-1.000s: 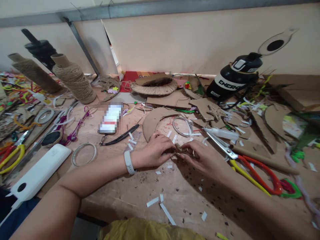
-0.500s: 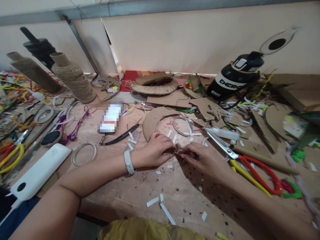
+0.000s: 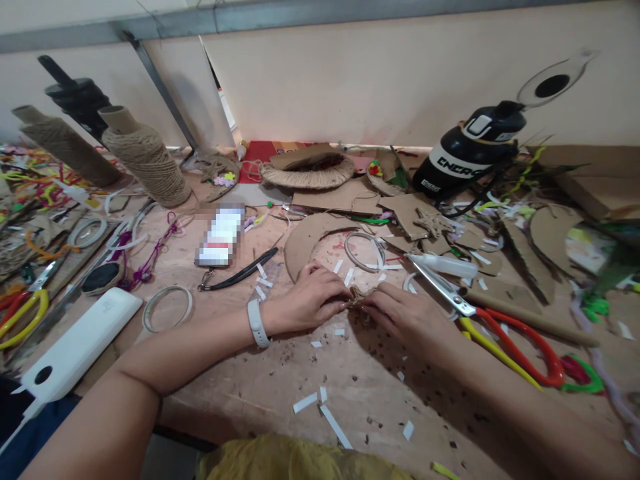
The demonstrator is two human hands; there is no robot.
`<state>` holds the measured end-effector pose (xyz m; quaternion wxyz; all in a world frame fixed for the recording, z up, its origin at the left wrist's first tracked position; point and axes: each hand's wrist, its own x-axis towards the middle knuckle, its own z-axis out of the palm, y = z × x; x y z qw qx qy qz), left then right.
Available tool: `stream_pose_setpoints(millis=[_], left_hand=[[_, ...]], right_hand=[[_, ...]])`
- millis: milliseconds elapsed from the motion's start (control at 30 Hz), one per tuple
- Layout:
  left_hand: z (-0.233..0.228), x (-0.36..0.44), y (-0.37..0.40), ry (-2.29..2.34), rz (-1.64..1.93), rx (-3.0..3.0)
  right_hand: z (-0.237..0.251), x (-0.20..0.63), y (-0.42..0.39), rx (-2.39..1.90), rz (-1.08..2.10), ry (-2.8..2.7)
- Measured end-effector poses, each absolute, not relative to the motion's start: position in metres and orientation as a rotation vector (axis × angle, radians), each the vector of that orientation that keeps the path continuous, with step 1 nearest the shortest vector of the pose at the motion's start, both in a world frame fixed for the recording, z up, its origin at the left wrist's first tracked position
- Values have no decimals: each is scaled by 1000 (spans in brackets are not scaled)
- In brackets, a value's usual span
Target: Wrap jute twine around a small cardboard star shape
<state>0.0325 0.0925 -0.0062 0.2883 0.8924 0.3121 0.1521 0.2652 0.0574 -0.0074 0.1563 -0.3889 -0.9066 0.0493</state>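
- Piece of small, brown, twine-like craftwork (image 3: 359, 297), partly hidden, situated between the two hands over the front-centre of the pinkish-brown wooden tabletop (image 3: 250, 393).
- Left hand (image 3: 320, 298): thumb and fingers brought together, clamped on the near left edge of the piece; a pale grey wristband (image 3: 257, 323) encircles the wrist.
- Right hand (image 3: 407, 310): thumb and fingers pinched on the opposite edge; the fingertips are partly obscured.
- Flat brown cardboard crescent (image 3: 300, 243), lying just beyond the left hand.
- Scissors with silver blades and red and yellow handles (image 3: 463, 308), lying beside the right hand; near them, a translucent white plastic bottle (image 3: 445, 265) on its side.
- Narrow white paper strips (image 3: 335, 427), scattered in front of the hands.
- Phone with a blurred screen (image 3: 221, 233) and a white oblong device (image 3: 83, 350), on the left side.
- Tall spool of tan twine (image 3: 147, 160), rear left; black bottle with a white lettered band (image 3: 453, 160), rear right.
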Motion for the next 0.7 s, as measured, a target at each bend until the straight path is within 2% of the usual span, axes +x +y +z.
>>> stream_pose_setpoints(millis=[267,700], left_hand=[[-4,33,92,835,401,2370],[-6,33,91,840,398,2398]], right_hand=[[-1,270,60,-1132,277,-2633],[-5,268,61,-1172,330,-2532]])
